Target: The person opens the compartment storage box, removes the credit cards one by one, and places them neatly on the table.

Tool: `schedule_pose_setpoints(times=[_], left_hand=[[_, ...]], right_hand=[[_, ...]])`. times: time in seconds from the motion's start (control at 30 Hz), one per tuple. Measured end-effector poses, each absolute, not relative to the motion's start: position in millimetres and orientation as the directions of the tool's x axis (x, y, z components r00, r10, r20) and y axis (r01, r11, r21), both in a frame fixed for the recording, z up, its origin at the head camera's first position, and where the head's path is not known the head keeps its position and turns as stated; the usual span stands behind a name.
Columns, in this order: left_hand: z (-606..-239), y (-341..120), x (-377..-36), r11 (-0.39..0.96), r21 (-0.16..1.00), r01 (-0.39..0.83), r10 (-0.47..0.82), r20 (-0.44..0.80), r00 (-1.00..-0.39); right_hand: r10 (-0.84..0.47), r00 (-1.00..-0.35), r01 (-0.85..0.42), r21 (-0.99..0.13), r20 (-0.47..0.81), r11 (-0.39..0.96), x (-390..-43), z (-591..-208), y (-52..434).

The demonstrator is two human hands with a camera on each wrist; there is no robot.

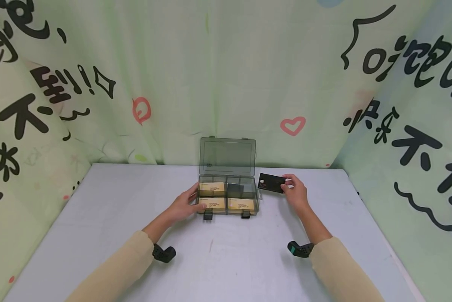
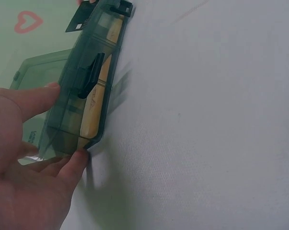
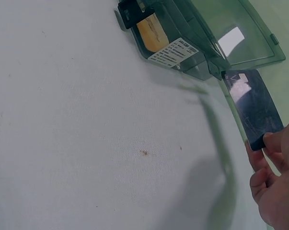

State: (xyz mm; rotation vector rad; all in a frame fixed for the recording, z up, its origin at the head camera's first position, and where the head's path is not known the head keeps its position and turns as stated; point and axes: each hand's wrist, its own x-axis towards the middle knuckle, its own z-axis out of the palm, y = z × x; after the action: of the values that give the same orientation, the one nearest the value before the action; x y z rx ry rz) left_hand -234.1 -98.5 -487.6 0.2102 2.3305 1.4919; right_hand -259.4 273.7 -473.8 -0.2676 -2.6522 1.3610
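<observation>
A smoky, see-through plastic storage box stands on the table with its lid raised at the back. Yellowish packs lie in both front compartments and the back left one. In the back right compartment is a dark shape, its kind unclear. My left hand holds the box by its left side, the thumb over the top edge and the fingers lower down. Right of the box, my right hand pinches one end of a black card marked VIP, lifted above the table.
Two dark latches hang at the box's front. A white label is on its right side. The white table runs back to a pale green curtain with dark lettering. Each wrist wears a black device.
</observation>
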Motion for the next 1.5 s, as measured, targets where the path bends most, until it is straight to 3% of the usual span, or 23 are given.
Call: schedule_pose_setpoints(times=[0.63, 1.1, 1.5], left_hand=[[-486, -97, -234, 0.439, 0.895, -0.082, 0.297, -0.231, -0.927], [-486, -98, -234, 0.43, 0.899, -0.08, 0.302, -0.227, -0.926], [-486, -98, -233, 0.412, 0.908, -0.075, 0.302, -0.214, -0.929]], right_hand=[[0.188, -0.982, 0.124, -0.766, -0.004, 0.631, -260, -487, 279], [0.159, -0.986, 0.078, -0.74, 0.04, 0.669, -260, -491, 275], [0.104, -0.989, 0.013, -0.641, 0.105, 0.768, -264, -492, 270]])
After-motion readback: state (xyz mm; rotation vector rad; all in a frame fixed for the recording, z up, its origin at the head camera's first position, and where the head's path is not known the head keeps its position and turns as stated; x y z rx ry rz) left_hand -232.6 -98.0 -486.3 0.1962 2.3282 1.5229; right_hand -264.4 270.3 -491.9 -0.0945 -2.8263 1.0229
